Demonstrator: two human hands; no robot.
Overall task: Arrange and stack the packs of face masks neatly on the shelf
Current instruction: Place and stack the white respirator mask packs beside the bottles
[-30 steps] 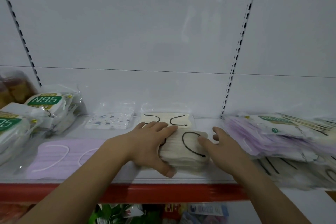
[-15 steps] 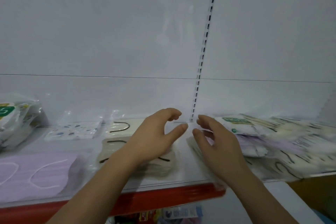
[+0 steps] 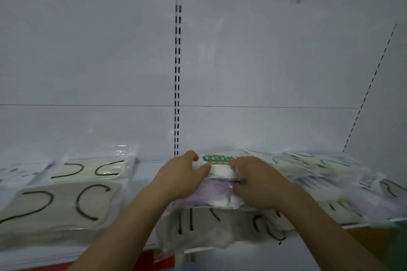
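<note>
Both hands are on a messy heap of mask packs at the middle of the white shelf (image 3: 147, 166). The left hand (image 3: 180, 179) curls its fingers over the left end of the N95 pack (image 3: 218, 164), a white pack with a green label that lies on top; the thumb presses the pack's near edge. The right hand (image 3: 259, 182) covers the pack's right side with bent fingers, but whether they actually grip it or only rest on it cannot be told, since the fingertips are hidden behind the hand. Just under this pack sits a lilac mask pack (image 3: 211, 193), partly hidden by both hands. Below that, a grey-beige pack with black ear loops (image 3: 198, 229) hangs over the shelf's front edge; motion blur smears its outline. To the right, a loose pile of packs (image 3: 330, 178) stretches away, too blurred to sort one from another. To the left, well apart from the hands, a beige pack with black loops (image 3: 59, 207) lies flat near the front, cut off by the left border, and a cream pack with black loops (image 3: 92, 168) lies behind it. A slotted upright (image 3: 178, 72) runs up the back panel.
</note>
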